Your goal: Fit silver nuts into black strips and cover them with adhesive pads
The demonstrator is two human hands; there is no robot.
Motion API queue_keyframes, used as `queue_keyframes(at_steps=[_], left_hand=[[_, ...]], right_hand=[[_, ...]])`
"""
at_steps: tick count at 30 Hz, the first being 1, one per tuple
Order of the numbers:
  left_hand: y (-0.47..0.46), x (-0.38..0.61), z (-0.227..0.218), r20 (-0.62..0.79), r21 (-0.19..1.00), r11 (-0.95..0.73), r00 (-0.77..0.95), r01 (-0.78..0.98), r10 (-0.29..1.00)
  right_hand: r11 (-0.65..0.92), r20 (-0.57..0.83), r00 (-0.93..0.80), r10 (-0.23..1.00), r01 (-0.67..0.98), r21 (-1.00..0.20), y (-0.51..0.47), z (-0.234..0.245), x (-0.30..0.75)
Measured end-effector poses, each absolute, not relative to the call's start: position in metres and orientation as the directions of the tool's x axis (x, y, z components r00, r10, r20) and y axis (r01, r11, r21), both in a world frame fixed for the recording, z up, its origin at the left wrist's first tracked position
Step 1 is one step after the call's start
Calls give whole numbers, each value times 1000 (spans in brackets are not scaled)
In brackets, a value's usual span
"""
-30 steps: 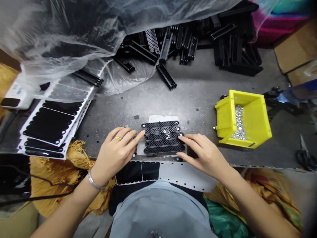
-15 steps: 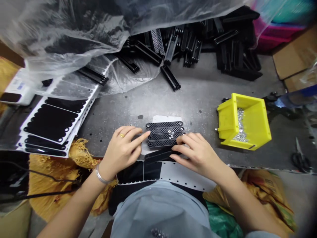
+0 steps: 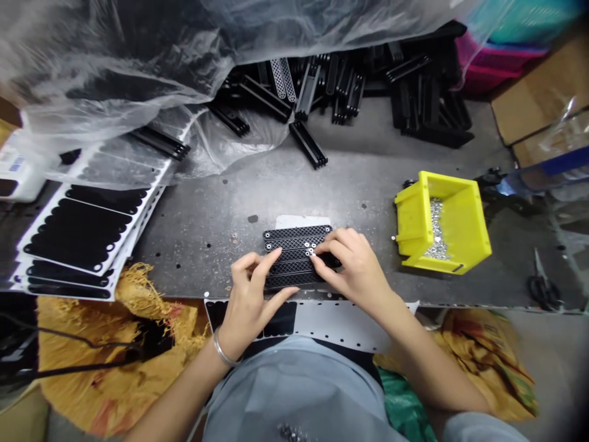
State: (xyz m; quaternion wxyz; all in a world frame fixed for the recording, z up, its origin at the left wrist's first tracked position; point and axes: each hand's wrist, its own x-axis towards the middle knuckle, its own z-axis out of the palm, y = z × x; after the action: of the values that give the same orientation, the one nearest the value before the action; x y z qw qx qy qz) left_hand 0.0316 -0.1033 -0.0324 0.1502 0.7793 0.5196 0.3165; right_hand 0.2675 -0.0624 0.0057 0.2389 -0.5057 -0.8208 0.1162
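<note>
your right hand [image 3: 353, 263], grip nearly together, whether holding anything you cannot tell, is nearer the metal pieces [image 3: 308, 252] just to its left; your left hand [image 3: 251, 293], grip apart, is at the black strips [image 3: 292, 266], running left-right on the counter [image 3: 368, 159].

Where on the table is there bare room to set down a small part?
Apart from spots, the tabletop is bare between the loose black bar and yellow bin, and between the sheets and lattice strips. Crowded: the bar heap, and around left hand and right hand.
</note>
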Motion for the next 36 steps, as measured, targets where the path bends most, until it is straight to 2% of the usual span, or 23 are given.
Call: queue_keyframes(at_steps=[3,5,10,13,15,17,22,24,26,29,32,36], left_hand=[[-108,40,-32,358,391,-452,320,802,877],[-109,46,-30,339,325,-468,360,822,869],[-91,53,-10,333,386,-528,419,756,844],[-73,51,0,370,338,-628,515,700,773],[-62,49,3,390,296,-686,572,664,722],[-56,48,4,403,265,-718,602,644,689],[-46,53,4,414,219,-752,639,622,649],[-43,57,5,414,231,-748,632,623,655],[-41,59,7,405,255,-741,627,621,665],[-41,54,10,387,275,-735,628,620,675],[-48,35,10,412,260,-707,587,658,697],[-59,8,6,445,219,-656,524,722,726]], right_hand=[[475,272,-390,879,762,-441,-67,8,281],[473,280,-384,880,771,-427,-77,11,294],[529,304,-443,843,784,-325,-103,14,306],[597,361,-502,785,768,-230,-113,8,300],[618,390,-514,764,758,-211,-117,1,299],[591,398,-472,787,762,-264,-121,-6,300],[465,375,-290,881,679,-568,-124,-21,303],[458,390,-257,884,640,-617,-124,-23,302],[463,410,-241,880,633,-620,-123,-23,303],[479,421,-265,868,674,-563,-123,-23,305],[509,427,-314,848,705,-493,-123,-23,306],[517,431,-326,841,716,-469,-124,-23,305]])
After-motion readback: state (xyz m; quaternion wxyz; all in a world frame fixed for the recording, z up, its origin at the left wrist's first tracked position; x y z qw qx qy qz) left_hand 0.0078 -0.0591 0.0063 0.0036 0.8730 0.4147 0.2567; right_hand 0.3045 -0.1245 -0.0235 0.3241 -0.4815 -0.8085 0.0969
